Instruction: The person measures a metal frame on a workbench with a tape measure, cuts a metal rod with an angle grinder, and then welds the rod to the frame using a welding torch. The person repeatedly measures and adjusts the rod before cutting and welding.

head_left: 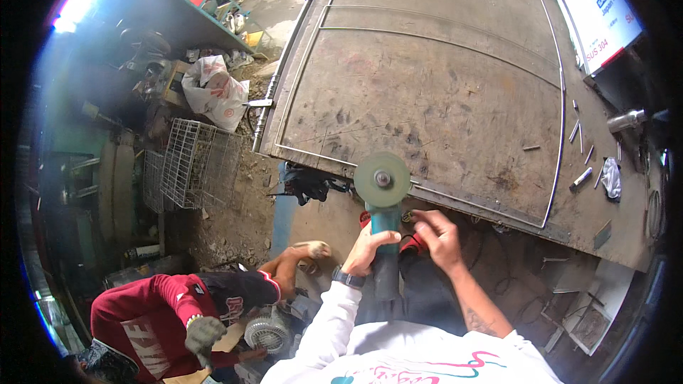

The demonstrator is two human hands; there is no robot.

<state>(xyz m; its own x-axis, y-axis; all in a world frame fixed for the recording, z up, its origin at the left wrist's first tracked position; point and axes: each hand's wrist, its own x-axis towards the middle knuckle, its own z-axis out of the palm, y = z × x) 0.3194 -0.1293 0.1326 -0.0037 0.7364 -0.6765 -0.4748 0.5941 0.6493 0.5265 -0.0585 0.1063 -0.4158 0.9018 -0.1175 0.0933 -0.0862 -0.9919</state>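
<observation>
An angle grinder [386, 263] with a teal and dark body stands in front of me, its pale greenish disc [371, 179] at the top. My left hand [371, 247] is wrapped around the grinder's body just below the disc. To its right, my right hand [440, 238] is raised with fingers curled in; whether something small is between them cannot be made out. The disc overlaps the near edge of a large wooden table [427, 121] in my view. A thin metal rod frame [288, 107] with crossbars lies on that table.
Short metal pieces [573, 130] and a crumpled plastic bag [611, 176] lie at the table's right. A person in a maroon sleeve [153, 306] and a grey glove [204, 332] is close at lower left, beside a motor [267, 332]. Wire cages [188, 163] stand left.
</observation>
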